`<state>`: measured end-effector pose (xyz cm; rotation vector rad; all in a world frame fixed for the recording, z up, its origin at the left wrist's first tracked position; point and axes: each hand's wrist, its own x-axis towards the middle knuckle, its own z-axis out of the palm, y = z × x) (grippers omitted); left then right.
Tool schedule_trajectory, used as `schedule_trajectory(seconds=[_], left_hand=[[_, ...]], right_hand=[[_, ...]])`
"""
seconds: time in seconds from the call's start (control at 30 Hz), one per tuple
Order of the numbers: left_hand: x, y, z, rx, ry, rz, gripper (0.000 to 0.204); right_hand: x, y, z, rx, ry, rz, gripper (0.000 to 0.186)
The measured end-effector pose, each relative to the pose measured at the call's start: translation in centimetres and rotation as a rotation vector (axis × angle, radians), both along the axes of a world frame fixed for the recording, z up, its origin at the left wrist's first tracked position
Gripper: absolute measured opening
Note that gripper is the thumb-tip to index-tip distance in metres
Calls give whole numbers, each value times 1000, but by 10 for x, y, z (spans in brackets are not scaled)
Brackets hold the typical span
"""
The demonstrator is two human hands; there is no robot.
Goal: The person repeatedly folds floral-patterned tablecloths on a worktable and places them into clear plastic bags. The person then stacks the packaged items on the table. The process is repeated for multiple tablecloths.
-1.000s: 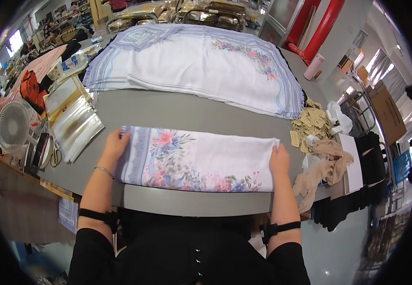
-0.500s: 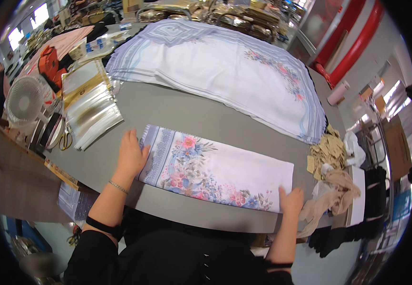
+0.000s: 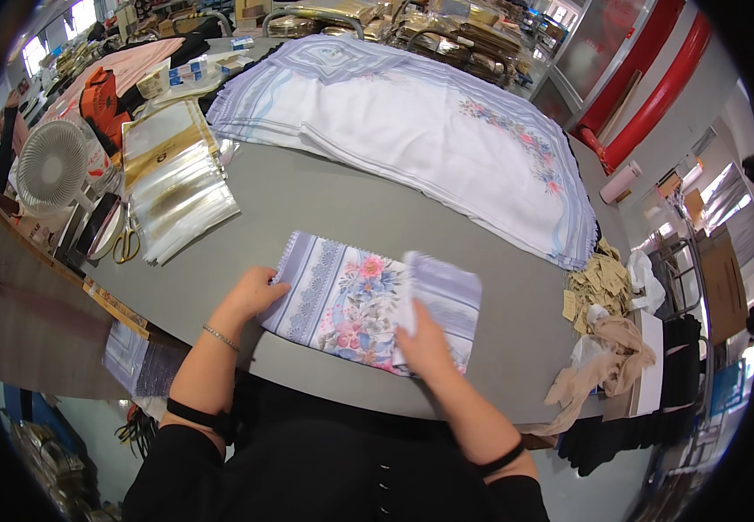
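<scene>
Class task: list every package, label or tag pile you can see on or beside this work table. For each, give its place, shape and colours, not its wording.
Clear bags: table's left side, a fanned flat stack, transparent with gold inserts.
Small boxes: far left of the table, low white and blue cartons.
Tags: right table edge, loose heap of small beige cards.
Orange bag: far left, upright, orange with dark trim.
Pink roll: beyond the table, right, a cylinder.

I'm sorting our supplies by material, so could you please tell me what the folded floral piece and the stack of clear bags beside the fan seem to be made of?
The folded floral cloth looks like thin matte woven fabric: it bends softly under the right hand and has a printed border. The clear bags look like glossy plastic film, since they shine and show through; the exact kind is unclear.
</scene>
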<state>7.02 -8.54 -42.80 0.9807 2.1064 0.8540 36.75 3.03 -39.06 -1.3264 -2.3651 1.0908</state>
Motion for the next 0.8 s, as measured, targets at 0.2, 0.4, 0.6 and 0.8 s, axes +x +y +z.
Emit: schedule_trajectory(seconds=[0.2,0.4,0.6,0.8], left_hand=[[2,1,-2,-6,69,-44,32],[0,3,11,41,-91,-50,33],[58,78,89,152,175,-395,42],[179,86,72,358,-20,-814,58]], right_hand=[[-20,-13,-6,179,78,103,55],[-40,-17,-21,122,-131,250,58],[39,17,-6,-571,505,-11,58],[75,17,-29,-602,677,-382,43]])
